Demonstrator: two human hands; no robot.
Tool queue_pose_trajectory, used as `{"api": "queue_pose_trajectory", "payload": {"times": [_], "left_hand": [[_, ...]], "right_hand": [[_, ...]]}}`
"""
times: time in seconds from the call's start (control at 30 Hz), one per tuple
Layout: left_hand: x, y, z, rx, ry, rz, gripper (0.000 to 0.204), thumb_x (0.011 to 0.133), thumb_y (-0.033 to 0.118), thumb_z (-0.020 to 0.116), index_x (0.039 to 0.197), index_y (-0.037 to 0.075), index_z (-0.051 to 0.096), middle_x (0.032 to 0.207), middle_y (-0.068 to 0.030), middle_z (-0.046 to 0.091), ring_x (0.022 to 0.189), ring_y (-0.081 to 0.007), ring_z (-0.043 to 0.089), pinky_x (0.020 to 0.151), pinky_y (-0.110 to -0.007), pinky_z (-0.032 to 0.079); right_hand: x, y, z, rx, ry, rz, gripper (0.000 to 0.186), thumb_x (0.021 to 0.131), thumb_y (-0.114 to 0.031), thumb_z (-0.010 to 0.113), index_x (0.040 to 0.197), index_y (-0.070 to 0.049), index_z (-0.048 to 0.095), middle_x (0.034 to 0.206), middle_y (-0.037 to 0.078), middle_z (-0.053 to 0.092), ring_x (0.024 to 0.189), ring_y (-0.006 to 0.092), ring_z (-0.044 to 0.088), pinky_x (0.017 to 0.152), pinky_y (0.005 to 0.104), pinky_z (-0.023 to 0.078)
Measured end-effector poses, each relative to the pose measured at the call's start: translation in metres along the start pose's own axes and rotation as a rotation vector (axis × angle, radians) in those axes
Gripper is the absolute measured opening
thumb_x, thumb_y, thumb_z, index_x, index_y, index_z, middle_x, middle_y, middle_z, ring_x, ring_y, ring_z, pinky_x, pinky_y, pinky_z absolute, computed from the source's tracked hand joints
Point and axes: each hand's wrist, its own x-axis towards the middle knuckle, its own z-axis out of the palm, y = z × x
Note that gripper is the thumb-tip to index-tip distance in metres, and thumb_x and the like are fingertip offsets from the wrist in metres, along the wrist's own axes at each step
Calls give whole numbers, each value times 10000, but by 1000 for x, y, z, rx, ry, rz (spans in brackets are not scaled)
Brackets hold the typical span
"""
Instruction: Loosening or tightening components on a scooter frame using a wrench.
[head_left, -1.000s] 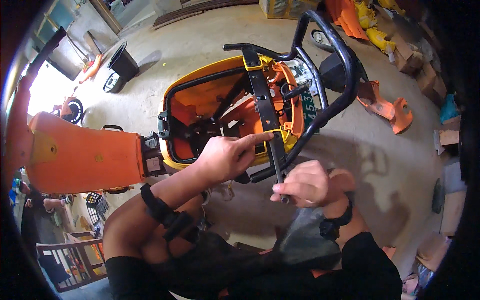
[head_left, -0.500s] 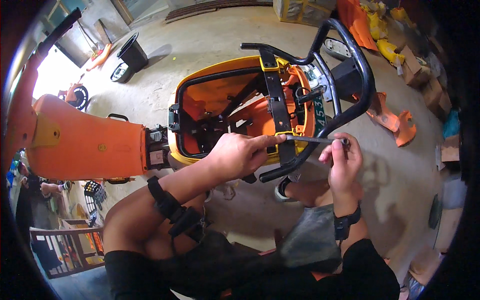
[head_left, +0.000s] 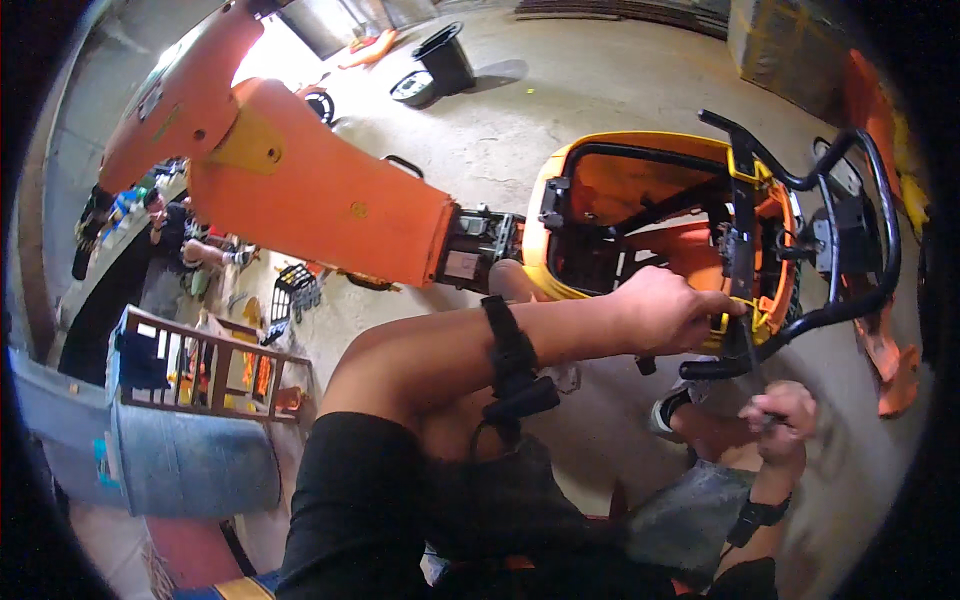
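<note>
My left hand (head_left: 660, 312) is over the near side of the scooter's yellow-rimmed seat opening (head_left: 545, 235). Its index finger reaches out and presses at the yellow bracket (head_left: 762, 322), where the far end of a long dark wrench (head_left: 754, 350) sits; the other fingers are curled. The fingertip covers the wrench's end and whatever it fits on. Lower right, my right hand (head_left: 785, 412) is closed around the wrench's near end, slightly blurred. A black tubular rear rack (head_left: 815, 322) curves just beyond both hands.
The scooter's orange front body (head_left: 330, 215) stretches left. Behind it on the floor stands a black bin-like part (head_left: 445, 60). Orange panels (head_left: 885, 370) lie at right. At left are a wooden frame (head_left: 200, 370), a blue barrel (head_left: 200, 465) and another person (head_left: 185, 240).
My view has swung left, so the scooter appears farther right. My right hand has moved nearer to me, swinging the wrench from pointing sideways to pointing toward me. My left finger stays at the bracket.
</note>
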Motion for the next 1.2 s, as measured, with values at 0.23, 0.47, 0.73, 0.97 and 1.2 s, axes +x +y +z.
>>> {"api": "queue_pose_trajectory", "payload": {"times": [0.23, 0.47, 0.73, 0.97, 1.2], "left_hand": [[-2, -9, 6, -20, 57, 78, 475, 836, 161, 616, 1301, 242, 660, 607, -116, 612, 539, -331, 636, 548, -457, 537], [0, -8, 4, -66, 59, 63, 458, 840, 157, 605, 1287, 241, 661, 599, -115, 604, 532, -329, 632, 544, -459, 534], [0, -6, 9, 2, 61, 51, 453, 844, 199, 616, 1286, 276, 671, 609, -118, 615, 530, -340, 627, 538, -459, 528], [-2, -4, 6, -19, 21, 35, 455, 852, 198, 617, 1295, 293, 663, 611, -127, 608, 554, -344, 632, 558, -466, 527], [-4, -8, -2, -99, -2, 16, 479, 878, 162, 604, 1348, 250, 626, 655, -126, 632, 557, -324, 642, 542, -459, 528]], "right_hand": [[2, 13, 10, 296, 585, 868, 201, 1044, -180, 561, 1113, 8, 578, 697, 30, 599, 622, 134, 540, 650, 275, 470], [31, -29, 30, -3, -175, -9, 105, 881, -156, 727, 945, -100, 666, 698, 19, 664, 632, 203, 636, 625, 361, 504], [-28, 12, -1, 133, 96, 314, 145, 916, -166, 663, 1036, -84, 655, 687, -5, 622, 627, 151, 579, 637, 288, 468], [0, 24, 14, 336, 668, 969, 232, 1066, -188, 517, 1165, 4, 602, 770, 14, 570, 634, 113, 513, 644, 255, 451], [42, -39, 32, -121, -101, -24, 181, 814, -99, 775, 977, -106, 695, 714, 5, 660, 673, 195, 678, 627, 343, 537]]}}
